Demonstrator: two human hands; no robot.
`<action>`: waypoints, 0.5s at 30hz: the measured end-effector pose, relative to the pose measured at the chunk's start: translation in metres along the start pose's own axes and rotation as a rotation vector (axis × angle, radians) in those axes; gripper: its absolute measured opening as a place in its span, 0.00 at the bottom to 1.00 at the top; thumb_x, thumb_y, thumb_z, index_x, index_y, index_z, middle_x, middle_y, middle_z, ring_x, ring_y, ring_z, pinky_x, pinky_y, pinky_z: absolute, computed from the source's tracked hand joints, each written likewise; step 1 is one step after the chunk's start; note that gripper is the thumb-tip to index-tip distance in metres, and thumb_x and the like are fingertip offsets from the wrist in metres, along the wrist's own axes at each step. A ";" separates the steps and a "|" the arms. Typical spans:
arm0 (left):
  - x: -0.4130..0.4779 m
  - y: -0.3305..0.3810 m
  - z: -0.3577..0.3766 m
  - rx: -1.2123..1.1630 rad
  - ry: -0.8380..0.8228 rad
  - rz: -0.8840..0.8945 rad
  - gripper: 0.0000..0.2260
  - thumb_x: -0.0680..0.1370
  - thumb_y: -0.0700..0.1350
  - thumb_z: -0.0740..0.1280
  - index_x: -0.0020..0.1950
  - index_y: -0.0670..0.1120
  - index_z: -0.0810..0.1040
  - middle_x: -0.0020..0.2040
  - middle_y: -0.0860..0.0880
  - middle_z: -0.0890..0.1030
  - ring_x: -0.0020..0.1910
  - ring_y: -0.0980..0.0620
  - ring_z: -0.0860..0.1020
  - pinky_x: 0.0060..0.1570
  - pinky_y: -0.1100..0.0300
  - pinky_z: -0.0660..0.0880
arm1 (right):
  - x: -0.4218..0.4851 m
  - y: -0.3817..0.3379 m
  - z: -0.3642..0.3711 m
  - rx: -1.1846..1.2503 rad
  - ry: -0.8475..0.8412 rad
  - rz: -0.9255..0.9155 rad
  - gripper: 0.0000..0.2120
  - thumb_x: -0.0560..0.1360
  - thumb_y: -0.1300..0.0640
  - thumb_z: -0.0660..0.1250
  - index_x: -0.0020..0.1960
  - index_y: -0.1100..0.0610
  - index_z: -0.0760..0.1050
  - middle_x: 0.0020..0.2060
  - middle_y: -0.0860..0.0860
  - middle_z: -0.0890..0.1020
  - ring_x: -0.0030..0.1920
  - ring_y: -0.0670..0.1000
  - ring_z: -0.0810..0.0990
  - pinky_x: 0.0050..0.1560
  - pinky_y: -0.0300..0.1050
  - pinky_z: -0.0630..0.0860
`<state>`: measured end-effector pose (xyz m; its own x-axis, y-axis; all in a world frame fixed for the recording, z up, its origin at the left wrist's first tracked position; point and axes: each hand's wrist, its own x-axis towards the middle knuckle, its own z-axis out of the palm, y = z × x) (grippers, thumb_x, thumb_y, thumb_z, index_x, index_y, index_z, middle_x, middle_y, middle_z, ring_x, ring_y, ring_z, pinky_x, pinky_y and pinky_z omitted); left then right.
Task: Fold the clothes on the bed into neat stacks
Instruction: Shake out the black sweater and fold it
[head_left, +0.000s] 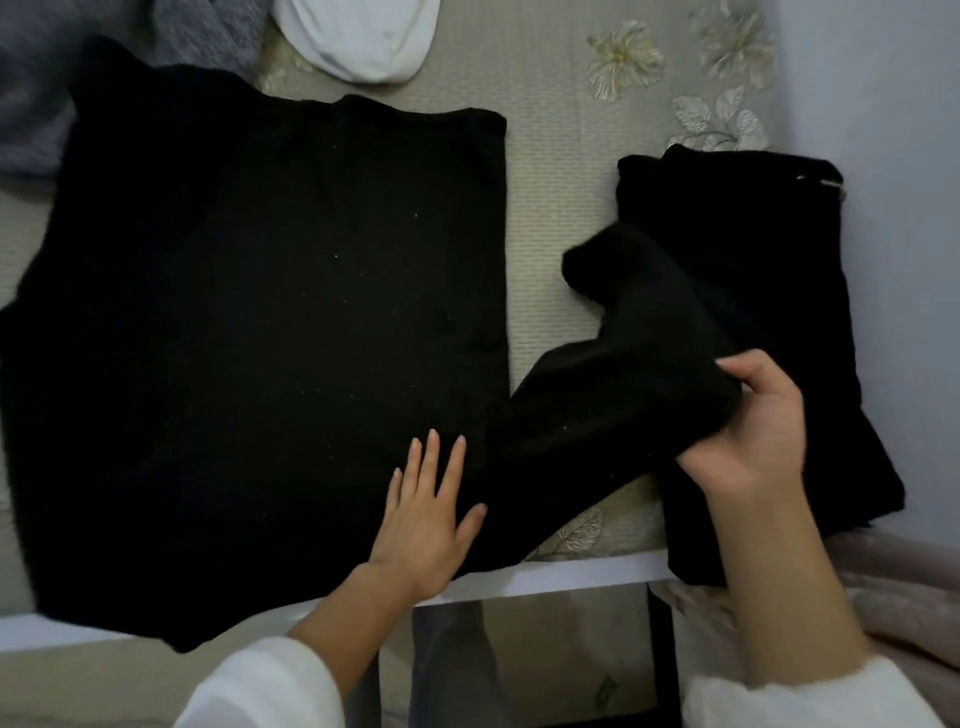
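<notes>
**Sleeve lifted, body pinned: a soft black sweater mid-fold**

The black sweater (270, 332) lies spread flat on the bed (561, 171), its lower edge reaching the white bed frame (571, 574). The left hand (428, 519) rests on it near the base of the sleeve, fingers straight and spread, pressing the cloth down. The right hand (748, 431) is curled round the sleeve (623, 374), pinching a bunched part of it and holding it up off the bed; the cuff droops past the grip.

The sweater looks like a thick, limp knit: light, soft, not slippery, and nothing about it fragile. It will sag wherever it is unsupported, so it is best held near the cuff and at the shoulder seam, with a flat palm keeping the body from dragging along.

Just right of the sleeve sits a folded black garment (753, 312), close against the wall (893, 208); the sleeve hangs partly over it and could disturb it if swung wide. At the far edge lie a white garment (363, 36) and a grey garment (104, 62), well apart from the hands. A pink blanket (883, 597) lies at lower right.
</notes>
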<state>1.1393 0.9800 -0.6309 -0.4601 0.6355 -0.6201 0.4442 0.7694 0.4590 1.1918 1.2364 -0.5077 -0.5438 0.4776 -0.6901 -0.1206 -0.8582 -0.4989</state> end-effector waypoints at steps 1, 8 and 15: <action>-0.004 0.003 0.003 -0.006 0.010 0.016 0.31 0.81 0.61 0.47 0.69 0.60 0.24 0.73 0.52 0.27 0.72 0.52 0.27 0.70 0.54 0.32 | -0.008 0.000 0.003 -0.006 0.007 -0.013 0.18 0.65 0.60 0.63 0.52 0.62 0.80 0.51 0.57 0.82 0.57 0.57 0.80 0.62 0.51 0.74; -0.017 0.008 0.017 -0.020 -0.007 0.059 0.26 0.82 0.57 0.46 0.70 0.63 0.28 0.75 0.54 0.30 0.72 0.53 0.27 0.70 0.55 0.32 | -0.013 0.060 0.093 -0.489 0.158 -0.639 0.30 0.74 0.65 0.58 0.75 0.50 0.62 0.66 0.46 0.76 0.63 0.44 0.75 0.63 0.39 0.73; -0.021 0.008 0.023 0.078 -0.068 0.089 0.24 0.83 0.54 0.47 0.79 0.52 0.50 0.79 0.47 0.43 0.76 0.47 0.36 0.72 0.50 0.34 | 0.042 0.167 0.126 -1.680 -0.582 -0.207 0.36 0.79 0.52 0.61 0.76 0.37 0.42 0.40 0.51 0.82 0.38 0.47 0.81 0.43 0.46 0.81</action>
<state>1.1707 0.9716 -0.6289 -0.3638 0.6933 -0.6221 0.5404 0.7011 0.4652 1.0437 1.0895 -0.5540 -0.8696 0.1016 -0.4831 0.4697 0.4714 -0.7464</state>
